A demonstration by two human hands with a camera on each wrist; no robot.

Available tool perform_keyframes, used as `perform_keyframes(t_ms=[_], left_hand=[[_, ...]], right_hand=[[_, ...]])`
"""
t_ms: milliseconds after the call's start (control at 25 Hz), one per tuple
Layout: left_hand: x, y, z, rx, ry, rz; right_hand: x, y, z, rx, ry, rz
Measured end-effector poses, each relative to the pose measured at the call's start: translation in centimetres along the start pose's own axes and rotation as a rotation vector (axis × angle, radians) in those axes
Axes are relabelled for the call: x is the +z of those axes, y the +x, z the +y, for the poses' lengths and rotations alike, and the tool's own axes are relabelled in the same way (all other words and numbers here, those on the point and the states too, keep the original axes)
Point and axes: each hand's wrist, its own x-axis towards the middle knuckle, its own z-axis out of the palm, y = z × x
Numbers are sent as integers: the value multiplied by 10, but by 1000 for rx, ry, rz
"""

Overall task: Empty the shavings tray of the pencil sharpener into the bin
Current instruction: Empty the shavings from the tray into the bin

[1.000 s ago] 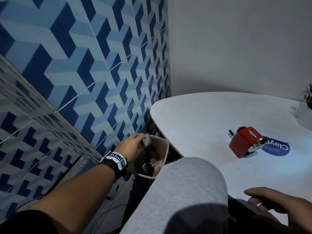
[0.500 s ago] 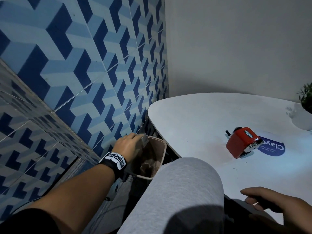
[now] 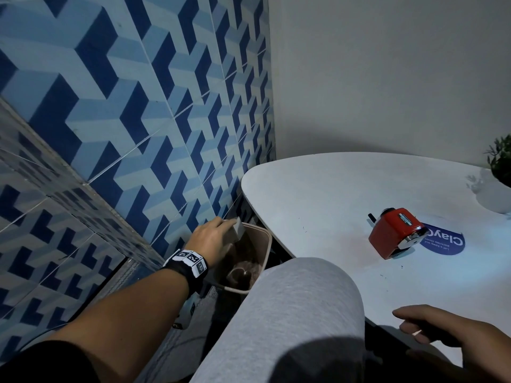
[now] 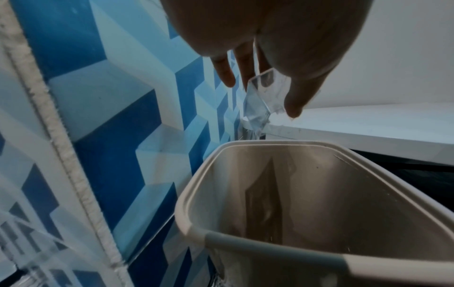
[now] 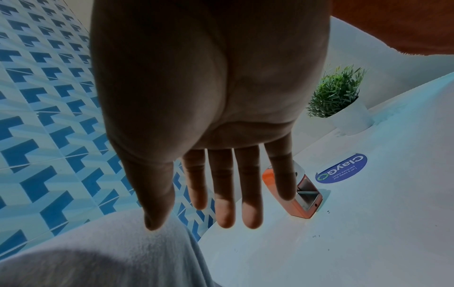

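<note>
My left hand (image 3: pixel 213 237) holds the clear plastic shavings tray (image 3: pixel 238 230) tipped over the far rim of the beige bin (image 3: pixel 264 254), which stands on the floor between the tiled wall and the table. In the left wrist view the tray (image 4: pixel 260 101) is pinched between thumb and fingers above the bin (image 4: pixel 326 196). Brown waste lies at the bin's bottom. The red pencil sharpener (image 3: pixel 394 235) stands on the white table (image 3: pixel 318 200), its tray slot empty (image 5: pixel 307 196). My right hand (image 3: pixel 453 335) hovers flat and empty over the table's near edge, fingers straight (image 5: pixel 223 196).
A potted green plant (image 5: pixel 336 97) in a white pot stands at the table's far right. A blue round sticker (image 3: pixel 442 241) lies beside the sharpener. My grey-trousered knee (image 3: pixel 290 313) rises between bin and table. Blue patterned tiles (image 3: pixel 138 106) cover the wall to the left.
The left hand has stayed over the bin with the tray, shifting only slightly. The right hand has hardly moved at the table edge. The head view has drifted a little.
</note>
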Motion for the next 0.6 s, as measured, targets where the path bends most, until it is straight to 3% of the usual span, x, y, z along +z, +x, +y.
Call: perform_keyframes(t_ms=[600], left_hand=[[-5,6,10,-23,-74,-44]], right_hand=[[-6,-1,-13,8,-16,2]])
